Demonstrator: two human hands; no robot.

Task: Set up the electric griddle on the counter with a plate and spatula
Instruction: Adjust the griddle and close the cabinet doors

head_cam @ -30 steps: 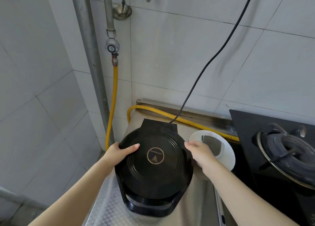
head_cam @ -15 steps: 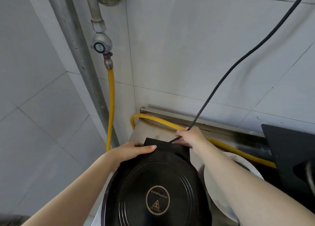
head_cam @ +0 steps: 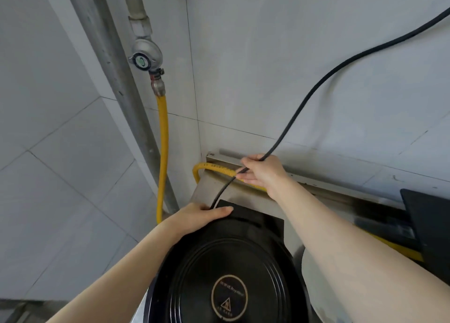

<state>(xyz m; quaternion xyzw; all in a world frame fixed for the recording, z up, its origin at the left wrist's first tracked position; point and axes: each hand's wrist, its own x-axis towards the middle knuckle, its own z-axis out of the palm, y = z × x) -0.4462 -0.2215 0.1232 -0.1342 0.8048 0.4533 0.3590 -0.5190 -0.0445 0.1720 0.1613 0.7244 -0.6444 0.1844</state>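
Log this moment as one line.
left hand: holds griddle rear edge | right hand: grips power cord, held above yellow hose | stage: routing cord, griddle closed

griddle: on the bench, near side
plate: on bench, just right of griddle
cord: from griddle's back, up rightward
hose: behind griddle, along bench's back edge
hob: right of griddle, beyond plate
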